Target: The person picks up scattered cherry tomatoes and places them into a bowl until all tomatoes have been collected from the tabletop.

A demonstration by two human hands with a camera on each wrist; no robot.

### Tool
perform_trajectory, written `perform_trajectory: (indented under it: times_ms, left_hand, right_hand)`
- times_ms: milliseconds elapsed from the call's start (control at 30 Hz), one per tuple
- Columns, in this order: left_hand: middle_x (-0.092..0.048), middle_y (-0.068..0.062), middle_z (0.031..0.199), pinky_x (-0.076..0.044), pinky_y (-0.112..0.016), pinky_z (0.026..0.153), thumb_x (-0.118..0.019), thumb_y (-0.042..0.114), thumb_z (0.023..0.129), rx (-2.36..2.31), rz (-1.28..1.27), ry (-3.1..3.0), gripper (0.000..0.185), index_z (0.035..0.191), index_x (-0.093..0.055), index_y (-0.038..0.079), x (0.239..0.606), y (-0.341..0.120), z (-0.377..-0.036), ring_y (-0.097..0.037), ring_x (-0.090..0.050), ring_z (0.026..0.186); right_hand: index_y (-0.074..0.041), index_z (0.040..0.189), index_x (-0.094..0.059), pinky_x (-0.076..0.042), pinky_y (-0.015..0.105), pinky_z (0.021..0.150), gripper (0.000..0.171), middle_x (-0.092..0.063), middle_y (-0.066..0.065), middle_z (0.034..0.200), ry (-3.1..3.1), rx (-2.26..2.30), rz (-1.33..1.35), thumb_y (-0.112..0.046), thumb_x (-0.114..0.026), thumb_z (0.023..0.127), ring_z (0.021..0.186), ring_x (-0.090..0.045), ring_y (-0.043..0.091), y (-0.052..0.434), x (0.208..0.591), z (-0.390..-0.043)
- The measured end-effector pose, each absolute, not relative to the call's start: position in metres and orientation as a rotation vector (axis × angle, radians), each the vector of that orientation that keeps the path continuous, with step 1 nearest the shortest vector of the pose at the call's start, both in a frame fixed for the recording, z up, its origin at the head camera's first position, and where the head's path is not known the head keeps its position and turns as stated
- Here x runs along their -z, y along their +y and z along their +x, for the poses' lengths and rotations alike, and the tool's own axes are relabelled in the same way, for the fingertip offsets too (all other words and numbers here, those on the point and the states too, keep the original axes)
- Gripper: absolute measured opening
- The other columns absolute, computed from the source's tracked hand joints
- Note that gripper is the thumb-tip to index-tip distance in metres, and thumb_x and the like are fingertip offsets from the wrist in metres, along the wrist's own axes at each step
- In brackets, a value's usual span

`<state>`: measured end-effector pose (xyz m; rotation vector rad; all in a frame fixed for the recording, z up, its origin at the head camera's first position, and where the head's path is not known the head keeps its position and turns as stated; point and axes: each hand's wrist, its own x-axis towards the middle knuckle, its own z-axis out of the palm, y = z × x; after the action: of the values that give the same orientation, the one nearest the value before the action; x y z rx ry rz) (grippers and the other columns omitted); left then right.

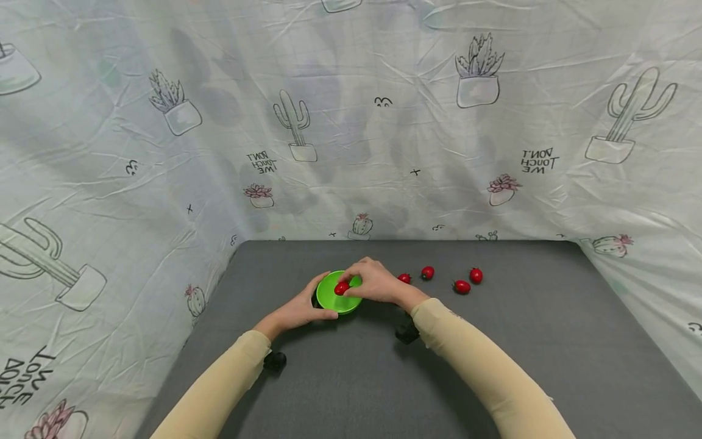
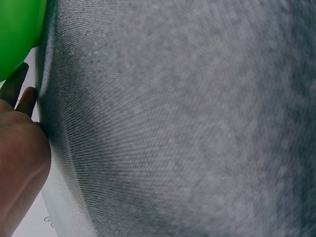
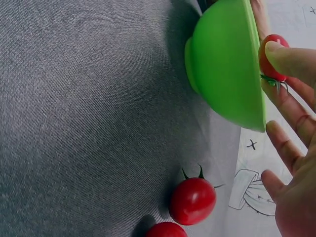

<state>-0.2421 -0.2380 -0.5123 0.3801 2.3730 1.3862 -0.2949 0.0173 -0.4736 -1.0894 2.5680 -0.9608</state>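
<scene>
A small green bowl stands on the grey table. Round its left side, my left hand holds it, thumb at the near rim and fingers toward the far side. My right hand pinches a red cherry tomato over the bowl's opening. In the right wrist view, the thumb and fingers grip this tomato, its green stem showing, right at the bowl's rim. The left wrist view catches only part of the bowl and the fingers beside it.
Several more cherry tomatoes lie on the table right of the bowl: one partly behind the right hand, another beside it, and others farther right. A white cloth printed with cacti hangs behind the table and along its sides.
</scene>
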Motion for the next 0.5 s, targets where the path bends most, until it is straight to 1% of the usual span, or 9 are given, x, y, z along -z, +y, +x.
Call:
perform_trajectory:
  times_ms: [133,300,500]
  left_hand:
    - [-0.023,-0.003,0.165,-0.031,-0.053,0.114,-0.083,0.04,0.088,-1.377,0.374,2.376,0.106,0.165,-0.011,0.031,0.513,-0.238,-0.242,-0.024,-0.032,0.145]
    - [-0.022,-0.002,0.165,-0.03,-0.053,0.115,-0.083,0.04,0.088,-1.38,0.375,2.374,0.106,0.165,-0.011,0.03,0.513,-0.238,-0.242,-0.023,-0.031,0.146]
    - [-0.022,-0.004,0.165,-0.028,-0.056,0.115,-0.082,0.036,0.089,-1.386,0.39,2.376,0.104,0.165,-0.011,0.029,0.513,-0.237,-0.242,-0.025,-0.029,0.148]
  right_hand:
    - [-0.028,0.121,-0.076,-0.028,0.053,0.111,0.029,-0.069,-0.016,0.11,2.622,0.876,-1.095,-0.031,-0.078,0.092,0.128,-0.043,0.024,0.013,0.476,-0.294]
    - [-0.03,0.12,-0.077,-0.028,0.053,0.111,0.03,-0.069,-0.019,0.109,2.681,0.763,-1.106,-0.032,-0.08,0.091,0.126,-0.043,0.022,0.009,0.477,-0.293]
    - [-0.03,0.119,-0.077,-0.029,0.051,0.111,0.029,-0.069,-0.019,0.106,2.716,0.652,-1.12,-0.034,-0.081,0.091,0.125,-0.044,0.021,0.006,0.479,-0.292]
